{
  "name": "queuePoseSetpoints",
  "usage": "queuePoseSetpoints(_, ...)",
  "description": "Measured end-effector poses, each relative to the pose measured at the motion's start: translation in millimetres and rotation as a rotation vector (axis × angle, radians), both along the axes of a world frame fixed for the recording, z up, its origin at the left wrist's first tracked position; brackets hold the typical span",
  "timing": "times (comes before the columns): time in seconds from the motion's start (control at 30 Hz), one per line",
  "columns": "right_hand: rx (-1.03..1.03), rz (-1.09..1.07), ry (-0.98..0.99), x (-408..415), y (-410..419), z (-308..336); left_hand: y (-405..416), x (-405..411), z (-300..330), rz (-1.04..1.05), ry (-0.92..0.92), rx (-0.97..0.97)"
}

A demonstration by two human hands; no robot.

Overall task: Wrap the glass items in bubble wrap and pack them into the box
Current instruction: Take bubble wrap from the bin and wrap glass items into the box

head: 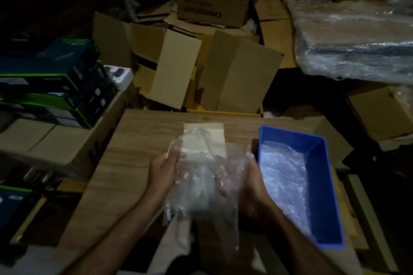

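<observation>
Bubble wrap, a clear crinkled sheet (201,185), bunched between both hands above the wooden tabletop (138,140). Gripped on its left edge by the left hand (164,169), fingers curled round the plastic; gripped on its right side by the right hand (248,183), fingers tucked into the folds and showing through the film. Hard to tell whether any glass item sits inside the bundle; too dim and too cloudy. Loose tail of the sheet hanging down toward the near edge of the table, between the forearms.

Just behind the bundle, flat on the wood, a pale rectangular card or paper piece (212,131), partly covered by the wrap. Just right of the right hand, a blue rectangular plastic bin (321,185), with more bubble wrap lying inside it. Beyond the table, a heap of open brown cardboard boxes (223,69). Far left, a stack of dark blue-and-green retail cartons (55,82). Upper right, a large flat object swathed in bubble wrap (357,40).
</observation>
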State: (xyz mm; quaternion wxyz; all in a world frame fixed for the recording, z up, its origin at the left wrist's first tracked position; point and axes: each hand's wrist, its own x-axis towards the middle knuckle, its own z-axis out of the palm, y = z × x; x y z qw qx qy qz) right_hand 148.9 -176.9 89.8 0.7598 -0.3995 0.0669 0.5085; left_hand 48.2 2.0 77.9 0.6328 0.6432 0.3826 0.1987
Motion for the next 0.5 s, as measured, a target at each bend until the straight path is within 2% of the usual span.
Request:
queuePoseSetpoints(0.13, 0.038, 0.09, -0.045, -15.9, -2.6, -22.8, 9.7, -6.9, -12.8, 0.135, 0.113, -0.131)
queuePoseSetpoints(0.23, -0.133, 0.086, -0.207, -18.8, 3.0, -26.0, 18.3, -10.8, -19.3, 0.197, 0.133, -0.215)
queuePoseSetpoints(0.37, -0.302, -0.128, -0.386, -9.5, 1.2, -26.5, 32.5, -24.3, -24.2, 0.077, 0.126, -0.233)
queuePoseSetpoints(0.43, -0.337, -0.116, -0.584, -7.5, -3.5, -25.7, 41.4, -31.2, -27.4, 0.014, 0.064, -0.25)
queuePoseSetpoints(0.5, -0.345, -0.044, -0.69, -3.7, -9.7, -29.8, 49.5, -37.6, -29.0, -0.035, 0.012, -0.236)
